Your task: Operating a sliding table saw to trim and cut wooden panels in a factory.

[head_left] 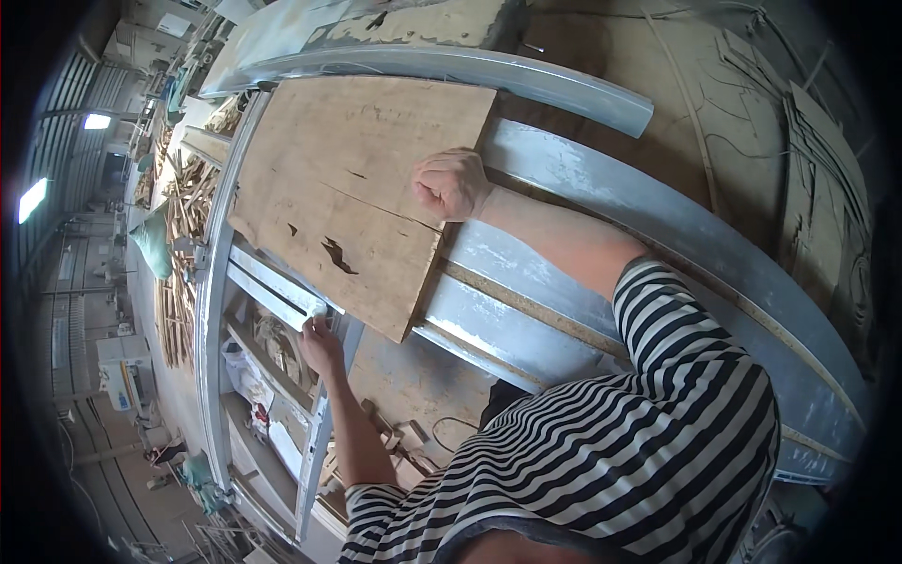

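Observation:
A wide wooden board [329, 179] with cracks and dark holes lies across a grey metal machine bed [536, 244]. My right hand [451, 185] is closed in a fist over the board's right part, with nothing visible in it. At the board's near left side, my left hand [322, 348] has its fingers closed at the end of a pale metal bar [272, 287]. What lies inside those fingers is hidden.
A long metal rail [451, 70] runs along the board's far side. Left of the machine frame [214, 310] lies a pile of wood strips [188, 207]. Wood offcuts [404, 442] lie on the floor below. Thin boards [822, 188] lean at the far right.

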Demonstrator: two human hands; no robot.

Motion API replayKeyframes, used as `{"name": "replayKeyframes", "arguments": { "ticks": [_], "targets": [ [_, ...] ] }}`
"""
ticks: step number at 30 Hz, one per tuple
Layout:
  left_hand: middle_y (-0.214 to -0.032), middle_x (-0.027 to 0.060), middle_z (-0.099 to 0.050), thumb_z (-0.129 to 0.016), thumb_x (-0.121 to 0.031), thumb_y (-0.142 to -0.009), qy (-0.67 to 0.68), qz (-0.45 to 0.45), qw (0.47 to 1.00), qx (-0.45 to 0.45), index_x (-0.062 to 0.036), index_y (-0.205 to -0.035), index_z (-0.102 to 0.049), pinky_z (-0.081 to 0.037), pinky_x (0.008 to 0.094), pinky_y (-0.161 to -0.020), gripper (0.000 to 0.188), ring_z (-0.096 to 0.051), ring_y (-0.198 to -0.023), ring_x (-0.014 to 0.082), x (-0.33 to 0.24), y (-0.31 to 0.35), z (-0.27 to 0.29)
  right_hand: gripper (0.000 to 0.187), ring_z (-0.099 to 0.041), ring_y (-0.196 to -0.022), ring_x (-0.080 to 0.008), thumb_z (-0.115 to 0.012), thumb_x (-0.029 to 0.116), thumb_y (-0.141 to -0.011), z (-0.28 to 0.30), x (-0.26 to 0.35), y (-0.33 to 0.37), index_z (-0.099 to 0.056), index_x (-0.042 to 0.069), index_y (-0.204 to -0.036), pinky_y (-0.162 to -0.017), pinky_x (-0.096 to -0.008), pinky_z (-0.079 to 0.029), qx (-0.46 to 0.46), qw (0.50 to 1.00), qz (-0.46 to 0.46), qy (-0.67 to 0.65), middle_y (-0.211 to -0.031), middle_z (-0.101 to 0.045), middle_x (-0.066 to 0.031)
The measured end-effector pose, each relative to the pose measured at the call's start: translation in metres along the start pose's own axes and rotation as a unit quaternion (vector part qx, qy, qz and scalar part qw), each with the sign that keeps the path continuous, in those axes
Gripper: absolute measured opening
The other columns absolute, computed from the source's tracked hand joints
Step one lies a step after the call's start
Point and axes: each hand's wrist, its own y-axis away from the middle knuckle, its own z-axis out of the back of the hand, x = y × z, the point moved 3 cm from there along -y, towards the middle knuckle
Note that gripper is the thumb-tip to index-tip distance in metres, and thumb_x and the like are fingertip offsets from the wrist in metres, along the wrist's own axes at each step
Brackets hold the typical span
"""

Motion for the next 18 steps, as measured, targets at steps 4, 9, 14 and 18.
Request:
{"name": "replayKeyframes", "arguments": {
  "ticks": [4, 9, 14, 18],
  "targets": [
    [-0.112, 0.0265, -0.056, -0.054, -0.031, -0.097, -0.054, -0.098, 0.990, -0.088, -0.0021, -0.122, -0.058, -0.040, 0.0519, -0.095, 0.039, -0.050, -0.109, 0.0435, 0.022, 0.006, -0.004, 0.014, -0.073, -0.077, -0.0249, -0.065, 0.016, -0.079, 0.002, 0.000, 0.001, -0.063, 0.009, -0.066, -0.069, -0.0367, -0.058, 0.042, 0.999, -0.022, 0.022, -0.076, -0.071, -0.0075],
    [-0.102, 0.0267, -0.064, -0.045, -0.043, -0.098, -0.010, 0.106, 0.994, 0.024, 0.0003, -0.111, -0.065, -0.042, 0.0519, -0.093, 0.049, -0.058, -0.102, 0.0456, 0.048, 0.022, -0.019, 0.014, -0.073, -0.078, -0.0252, -0.066, 0.016, -0.078, 0.001, 0.001, -0.001, -0.063, 0.010, -0.066, -0.069, -0.0369, -0.058, 0.050, 0.998, -0.018, 0.024, -0.075, -0.071, -0.0075],
    [-0.092, 0.0227, -0.070, -0.047, -0.060, -0.094, -0.031, 0.041, 0.990, 0.131, -0.0032, -0.097, -0.072, -0.046, 0.0550, -0.086, 0.062, -0.065, -0.096, 0.0459, 0.047, 0.027, -0.019, 0.013, -0.072, -0.075, -0.0255, -0.066, 0.014, -0.077, -0.002, -0.001, 0.000, -0.061, 0.010, -0.064, -0.065, -0.0365, -0.057, 0.048, 0.998, -0.038, 0.016, -0.076, -0.071, -0.0068],
    [-0.095, 0.0237, -0.070, -0.051, -0.061, -0.092, -0.004, 0.067, 0.990, 0.121, -0.0051, -0.107, -0.072, -0.047, 0.0522, -0.088, 0.062, -0.064, -0.098, 0.0451, 0.041, 0.027, -0.020, 0.010, -0.068, -0.067, -0.0262, -0.065, 0.012, -0.075, -0.001, -0.003, 0.000, -0.061, 0.011, -0.066, -0.060, -0.0363, -0.054, 0.043, 0.998, -0.028, 0.020, -0.072, -0.068, -0.0058]
  ]
}}
